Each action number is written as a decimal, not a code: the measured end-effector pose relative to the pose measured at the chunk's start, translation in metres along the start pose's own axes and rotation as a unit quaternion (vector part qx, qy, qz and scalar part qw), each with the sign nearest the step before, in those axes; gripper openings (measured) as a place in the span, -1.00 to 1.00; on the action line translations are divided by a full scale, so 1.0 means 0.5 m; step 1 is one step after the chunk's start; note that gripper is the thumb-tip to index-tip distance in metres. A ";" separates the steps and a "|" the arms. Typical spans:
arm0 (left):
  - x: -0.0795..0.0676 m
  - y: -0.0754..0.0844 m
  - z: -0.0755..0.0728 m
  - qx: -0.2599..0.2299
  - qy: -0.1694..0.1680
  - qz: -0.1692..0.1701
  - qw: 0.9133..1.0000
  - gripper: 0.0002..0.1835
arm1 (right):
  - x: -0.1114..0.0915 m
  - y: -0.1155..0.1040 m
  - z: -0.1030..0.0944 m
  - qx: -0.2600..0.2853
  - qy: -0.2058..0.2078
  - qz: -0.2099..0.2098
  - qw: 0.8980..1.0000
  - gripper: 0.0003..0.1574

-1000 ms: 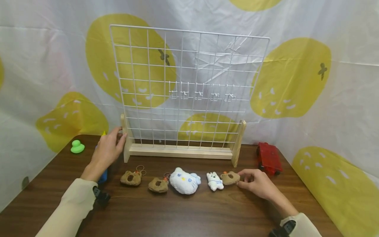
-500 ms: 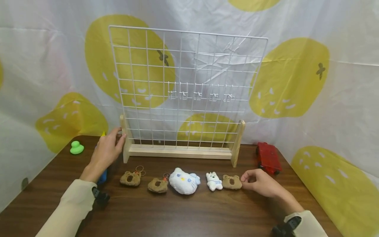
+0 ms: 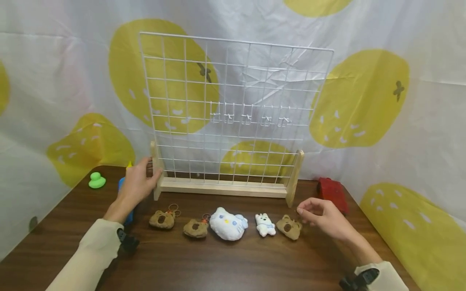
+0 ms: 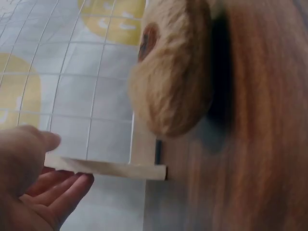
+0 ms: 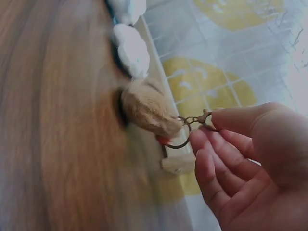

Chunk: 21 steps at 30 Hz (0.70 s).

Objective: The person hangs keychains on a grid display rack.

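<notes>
Brown plush bear head just left of the right hand, joined to it by dark metal

The small, wide, brown plush bear head [image 3: 289,227] lay just left of the person's right hand [image 3: 325,218] and slightly nearer the body than its fingertips. The right hand was pinching the bear's dark metal ring and chain [image 5: 194,119] between thumb and fingers; no finger pressed the plush itself. The ring side faced the hand, and the bear's wider axis seemed to slant, its right end nearer the person. Whether all its underside touched the dark brown wooden table [image 3: 218,270] could not be told.

The right hand was clearly the nearer one. The left hand [image 3: 136,186] was well apart, beyond the left end of the plush row, with its thumb and fingers on opposite sides of a pale wooden upright [image 3: 157,190].

Leftward from the right hand, past the held bear, came a small white plush bear [image 3: 265,225] just beside it, a larger white plush cat head [image 3: 228,224], then two more brown plush bear heads [image 3: 195,228]. Farther from the person than the right hand, and left of it, stood a white wire grid [image 3: 248,43]; its row of white wire hooks [image 3: 246,119] was higher than that hand. A translucent red toy car [image 3: 334,195] sat just behind the right hand.
</notes>
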State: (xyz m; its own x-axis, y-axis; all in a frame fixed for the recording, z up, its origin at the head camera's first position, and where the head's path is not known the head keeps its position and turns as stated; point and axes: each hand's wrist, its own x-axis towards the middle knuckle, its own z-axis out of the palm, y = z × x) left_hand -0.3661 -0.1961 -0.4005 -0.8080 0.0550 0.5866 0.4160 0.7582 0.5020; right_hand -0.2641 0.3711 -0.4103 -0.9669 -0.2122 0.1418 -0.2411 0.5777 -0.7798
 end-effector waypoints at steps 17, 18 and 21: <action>0.000 -0.003 0.004 -0.031 -0.008 -0.030 0.999 -0.54 | 0.046 -0.129 -0.033 0.052 0.109 -0.090 0.989 -0.65; -0.001 -0.004 0.004 -0.030 -0.007 -0.029 0.999 -0.55 | 0.050 -0.134 -0.036 0.058 0.113 -0.090 0.988 -0.63; -0.002 -0.008 0.003 -0.029 -0.004 -0.025 0.999 -0.57 | 0.064 -0.148 -0.045 0.075 0.119 -0.099 0.985 -0.62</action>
State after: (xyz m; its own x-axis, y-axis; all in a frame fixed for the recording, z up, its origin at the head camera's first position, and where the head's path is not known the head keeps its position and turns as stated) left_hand -0.3673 -0.1982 -0.4039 -0.8315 0.0231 0.5551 0.3986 0.7209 0.5670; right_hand -0.2790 0.3392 -0.3344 -0.8987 -0.1080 0.4250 -0.4290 0.4171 -0.8012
